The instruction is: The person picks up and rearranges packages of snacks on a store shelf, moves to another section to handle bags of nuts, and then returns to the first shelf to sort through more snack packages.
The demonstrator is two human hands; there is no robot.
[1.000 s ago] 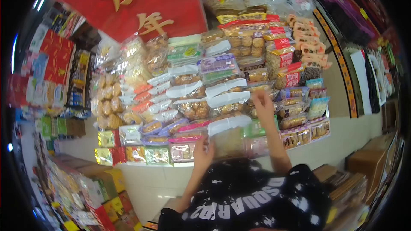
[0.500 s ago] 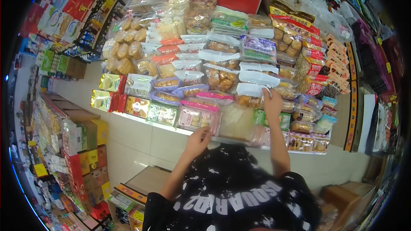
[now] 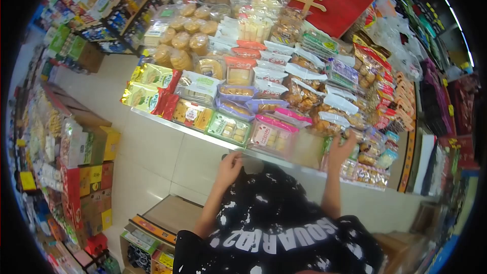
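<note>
Near the metal front edge of the display my left hand (image 3: 231,168) hangs with loosely bent fingers and nothing visible in them. A pink-framed pack of small cakes (image 3: 273,136) lies just beyond it, beside a green-framed pack (image 3: 228,128). My right hand (image 3: 343,151) is over the front right packs, fingers apart, holding nothing that I can see. A white-topped bag of brown pastries (image 3: 332,118) lies just past its fingertips. Between the hands, a pale bare patch of the display (image 3: 306,147) shows right of the pink-framed pack.
Round bread buns in clear bags (image 3: 180,40) fill the back left of the display. A red sign (image 3: 329,0) stands behind it. Stacked cartons (image 3: 96,182) flank the tiled floor (image 3: 193,165) on the left. A low shelf (image 3: 167,223) is at the lower left.
My right hand has let go of the white-topped bag and drawn back toward me. My left hand has come away from the pink-framed pack. The view has turned, so the display appears tilted.
</note>
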